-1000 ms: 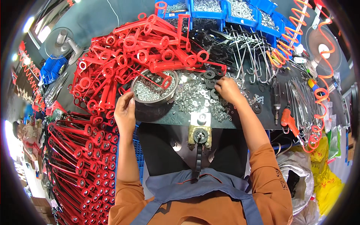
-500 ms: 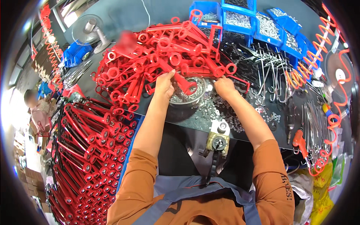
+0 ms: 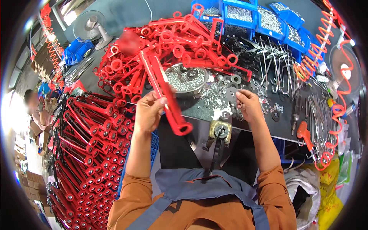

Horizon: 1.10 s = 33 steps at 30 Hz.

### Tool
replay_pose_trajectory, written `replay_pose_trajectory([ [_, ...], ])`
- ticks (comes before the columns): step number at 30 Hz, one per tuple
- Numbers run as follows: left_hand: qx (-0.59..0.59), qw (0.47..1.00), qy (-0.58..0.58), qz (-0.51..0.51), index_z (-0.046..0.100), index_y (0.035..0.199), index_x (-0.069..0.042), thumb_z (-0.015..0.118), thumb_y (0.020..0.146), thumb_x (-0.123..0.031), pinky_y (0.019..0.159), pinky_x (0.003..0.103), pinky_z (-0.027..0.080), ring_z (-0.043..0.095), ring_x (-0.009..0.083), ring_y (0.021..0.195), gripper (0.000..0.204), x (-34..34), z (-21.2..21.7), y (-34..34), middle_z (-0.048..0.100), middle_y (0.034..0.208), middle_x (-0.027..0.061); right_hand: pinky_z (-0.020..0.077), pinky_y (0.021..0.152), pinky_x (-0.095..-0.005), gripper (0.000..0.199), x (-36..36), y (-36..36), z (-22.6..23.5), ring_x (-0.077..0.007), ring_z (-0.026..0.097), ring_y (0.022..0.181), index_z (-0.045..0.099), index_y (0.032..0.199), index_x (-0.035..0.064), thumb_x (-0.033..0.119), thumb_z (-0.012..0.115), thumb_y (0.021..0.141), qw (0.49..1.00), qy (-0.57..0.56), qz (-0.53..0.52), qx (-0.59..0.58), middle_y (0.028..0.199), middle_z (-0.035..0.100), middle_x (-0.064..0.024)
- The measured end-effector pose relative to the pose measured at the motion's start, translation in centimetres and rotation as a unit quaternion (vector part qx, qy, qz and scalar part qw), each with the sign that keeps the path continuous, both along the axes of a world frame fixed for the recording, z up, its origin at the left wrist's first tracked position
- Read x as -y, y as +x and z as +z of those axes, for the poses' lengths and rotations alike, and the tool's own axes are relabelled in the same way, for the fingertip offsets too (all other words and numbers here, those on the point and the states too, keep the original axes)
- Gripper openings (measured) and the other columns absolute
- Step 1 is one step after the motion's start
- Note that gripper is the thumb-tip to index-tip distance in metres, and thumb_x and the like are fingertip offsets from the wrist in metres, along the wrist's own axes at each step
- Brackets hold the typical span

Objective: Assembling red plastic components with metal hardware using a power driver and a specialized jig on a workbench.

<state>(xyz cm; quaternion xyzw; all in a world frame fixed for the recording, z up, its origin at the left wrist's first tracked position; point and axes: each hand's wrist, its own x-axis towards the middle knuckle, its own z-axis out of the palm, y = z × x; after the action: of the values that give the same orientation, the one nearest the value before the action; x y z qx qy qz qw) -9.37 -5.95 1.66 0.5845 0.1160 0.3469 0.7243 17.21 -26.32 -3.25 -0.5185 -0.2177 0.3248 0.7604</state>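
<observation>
- We see a dark worktop crossing the middle, crowded with red metalwork, loose hardware and tools.
- At left we find a large stack of red parts, laid in rows, their near ends showing metal centres; we judge these to be the finished share.
- On the worktop we see a heap of red parts, many with hollow rings, so we judge plenty remains.
- At right, yellow bags carry red printing, too bent and small for us to read.
- The orange right sleeve bears dark lettering that we cannot make out; we spot no clear brand.
- Our left hand grips a long red part, tilted, its ringed lower end over the worktop's near edge; we judge this piece unfinished.
- Just beyond it stands a round bowl of small metal fasteners.
- Near the worktop's front edge, we have a yellowish fixture.
- Our right hand is closed, its fingertips apparently pinching a dark grey disc above scattered fasteners.
</observation>
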Motion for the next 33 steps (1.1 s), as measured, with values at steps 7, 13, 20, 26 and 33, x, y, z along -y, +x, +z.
replay_pose_trajectory([
  [7,0.137,0.972,0.039,-0.186,0.020,0.142,-0.006,0.072,0.075,0.004,0.105,0.050,0.037,0.046,0.0411,0.124,0.086,7.9,0.9,5.2,0.045,0.132,0.0265,0.0460,0.053,-0.0243,0.010,8.2,-7.9,-0.2,-0.0133,0.059,0.064,0.056,0.088,0.0026,-0.003,0.062,0.081,0.997,0.027,-0.076,-0.021,0.084,0.062,-0.0089],
  [13,0.054,0.972,0.029,-0.226,0.021,0.144,0.000,0.063,0.072,0.017,0.110,0.045,0.031,0.038,0.0355,0.131,0.085,8.2,-2.9,7.0,0.038,0.140,0.0203,0.0435,0.051,-0.0199,0.007,10.9,-10.2,-2.2,-0.0071,0.054,0.062,0.062,0.088,-0.0010,0.001,0.066,0.083,0.989,0.006,-0.101,0.106,0.084,0.063,-0.0060],
  [20,-0.129,0.938,0.227,-0.228,0.044,0.134,-0.003,0.077,0.069,0.001,0.099,0.034,0.043,0.052,0.0148,0.115,0.073,9.4,-6.1,7.4,0.054,0.127,0.0074,0.0452,0.053,-0.0192,0.006,10.1,-9.8,-0.6,-0.0057,0.056,0.068,0.064,0.091,-0.0006,0.001,0.065,0.085,0.984,-0.016,-0.103,0.148,0.083,0.062,-0.0056],
  [26,-0.145,0.944,0.232,-0.185,0.045,0.127,-0.002,0.081,0.065,0.003,0.095,0.035,0.047,0.056,0.0198,0.111,0.072,9.6,-9.6,6.9,0.058,0.121,0.0119,0.0516,0.058,-0.0277,0.016,7.1,-7.3,-1.0,-0.0179,0.062,0.070,0.064,0.086,0.0011,-0.001,0.069,0.072,0.777,0.025,-0.098,0.621,0.092,0.065,-0.0074],
  [33,-0.007,0.965,0.225,-0.135,0.045,0.110,-0.001,0.087,0.057,-0.004,0.095,0.041,0.046,0.057,0.0293,0.112,0.068,9.3,-13.7,7.7,0.055,0.124,0.0200,0.0543,0.061,-0.0302,0.017,5.5,-4.6,0.3,-0.0204,0.063,0.079,0.061,0.078,0.0025,0.009,0.065,0.062,0.606,0.060,0.020,0.793,0.091,0.063,-0.0068],
])
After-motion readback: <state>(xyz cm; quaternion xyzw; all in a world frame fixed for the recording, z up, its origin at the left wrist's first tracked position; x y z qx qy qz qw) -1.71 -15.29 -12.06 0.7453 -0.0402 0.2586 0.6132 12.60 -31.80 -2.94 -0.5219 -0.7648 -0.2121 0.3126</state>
